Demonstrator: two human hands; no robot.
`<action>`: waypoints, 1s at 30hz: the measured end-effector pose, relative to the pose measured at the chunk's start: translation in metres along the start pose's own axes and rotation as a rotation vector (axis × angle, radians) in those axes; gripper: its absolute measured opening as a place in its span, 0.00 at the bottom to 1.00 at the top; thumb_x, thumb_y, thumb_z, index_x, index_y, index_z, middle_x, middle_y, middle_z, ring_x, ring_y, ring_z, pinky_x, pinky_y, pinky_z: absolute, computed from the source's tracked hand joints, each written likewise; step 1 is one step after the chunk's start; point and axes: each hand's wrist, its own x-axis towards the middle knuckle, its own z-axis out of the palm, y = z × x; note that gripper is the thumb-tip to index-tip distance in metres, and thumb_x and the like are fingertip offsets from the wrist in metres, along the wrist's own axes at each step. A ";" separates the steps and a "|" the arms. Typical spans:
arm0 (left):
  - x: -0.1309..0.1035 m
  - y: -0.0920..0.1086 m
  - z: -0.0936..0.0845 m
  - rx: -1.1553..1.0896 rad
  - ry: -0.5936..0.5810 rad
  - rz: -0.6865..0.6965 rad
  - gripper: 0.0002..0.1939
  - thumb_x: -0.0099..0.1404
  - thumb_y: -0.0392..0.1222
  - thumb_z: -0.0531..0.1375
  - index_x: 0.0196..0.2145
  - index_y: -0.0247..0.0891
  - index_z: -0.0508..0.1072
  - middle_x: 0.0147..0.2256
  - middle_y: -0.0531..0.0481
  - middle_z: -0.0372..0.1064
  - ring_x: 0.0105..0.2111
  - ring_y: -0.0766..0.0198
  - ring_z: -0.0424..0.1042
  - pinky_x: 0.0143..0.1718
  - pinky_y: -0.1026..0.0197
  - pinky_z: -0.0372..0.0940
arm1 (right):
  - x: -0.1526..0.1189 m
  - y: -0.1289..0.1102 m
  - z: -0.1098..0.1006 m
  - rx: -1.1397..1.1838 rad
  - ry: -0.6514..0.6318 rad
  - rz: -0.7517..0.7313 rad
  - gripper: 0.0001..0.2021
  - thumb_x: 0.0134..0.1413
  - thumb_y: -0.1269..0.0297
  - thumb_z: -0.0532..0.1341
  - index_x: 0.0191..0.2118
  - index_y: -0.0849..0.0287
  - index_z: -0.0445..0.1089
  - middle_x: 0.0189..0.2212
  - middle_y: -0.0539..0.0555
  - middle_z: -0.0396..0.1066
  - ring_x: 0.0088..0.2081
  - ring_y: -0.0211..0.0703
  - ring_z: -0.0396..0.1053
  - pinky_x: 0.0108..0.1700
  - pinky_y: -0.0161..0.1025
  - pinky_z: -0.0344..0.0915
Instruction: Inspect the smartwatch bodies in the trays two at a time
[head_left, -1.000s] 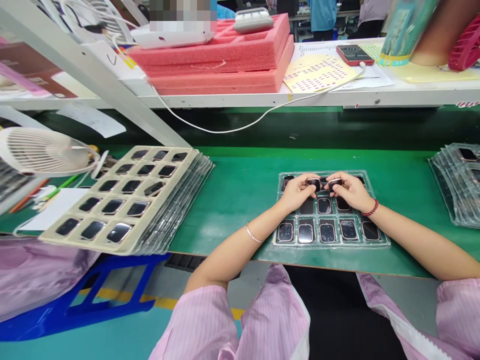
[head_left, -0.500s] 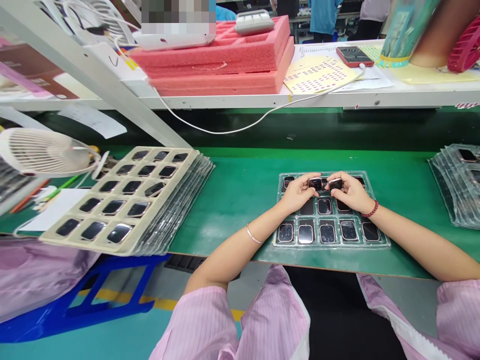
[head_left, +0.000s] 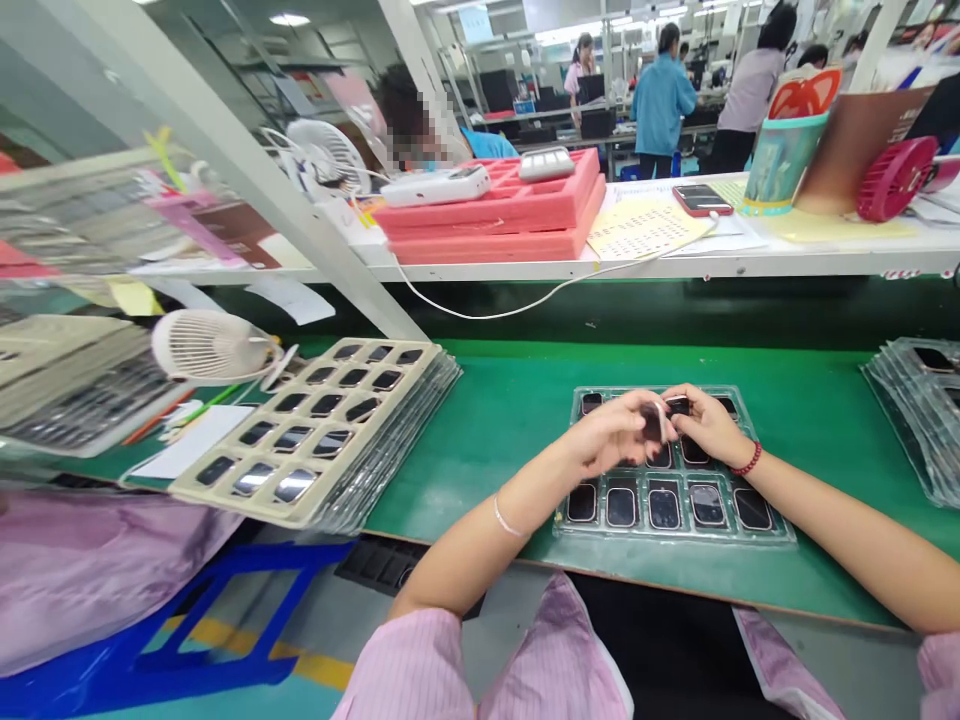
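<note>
A clear plastic tray (head_left: 562, 532) lies on the green bench top in front of me, with dark square watch faces, apparently smartwatch bodies, in its pockets. Over its upper part, my left hand (head_left: 611, 432) pinches a watch body (head_left: 652, 424), tilted so that its edge shows. Close beside it, my right hand (head_left: 711, 424) has thumb and fingers closed on another watch body (head_left: 679, 405). The near row of watches, such as the watch in the corner pocket (head_left: 582, 503), shows fully. My hands cover part of the rows behind.
To the left stands a stack of trays topped by a cream tray (head_left: 259, 510) of watches. A white fan (head_left: 210, 345) is behind it. More clear trays (head_left: 911, 420) are stacked at right. The shelf (head_left: 525, 268) above holds pink foam (head_left: 495, 240) and a phone (head_left: 701, 200). People stand beyond.
My left hand has turned and lifted its watch body, now tilted near the right hand. The right hand keeps its watch. The camera view has tipped upward, showing more of the room.
</note>
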 end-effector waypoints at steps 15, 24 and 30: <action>-0.086 0.065 0.112 0.190 -0.486 -0.095 0.27 0.64 0.65 0.54 0.35 0.37 0.76 0.32 0.40 0.75 0.30 0.58 0.75 0.23 0.63 0.62 | 0.002 -0.048 -0.016 0.495 -0.084 0.289 0.19 0.61 0.51 0.61 0.53 0.54 0.72 0.49 0.59 0.76 0.42 0.47 0.78 0.36 0.40 0.78; -0.079 0.059 0.114 0.252 -0.510 -0.065 0.35 0.65 0.66 0.51 0.43 0.28 0.78 0.37 0.38 0.77 0.27 0.63 0.73 0.21 0.66 0.59 | -0.039 -0.177 -0.031 0.548 -0.147 0.120 0.14 0.57 0.55 0.66 0.47 0.52 0.74 0.48 0.56 0.72 0.41 0.46 0.76 0.34 0.37 0.77; -0.080 0.057 0.115 0.185 -0.445 -0.063 0.31 0.65 0.64 0.54 0.38 0.30 0.77 0.32 0.38 0.77 0.25 0.63 0.73 0.23 0.65 0.62 | -0.051 -0.186 -0.027 0.586 -0.127 0.129 0.16 0.55 0.53 0.67 0.48 0.51 0.72 0.46 0.56 0.72 0.40 0.46 0.76 0.33 0.36 0.76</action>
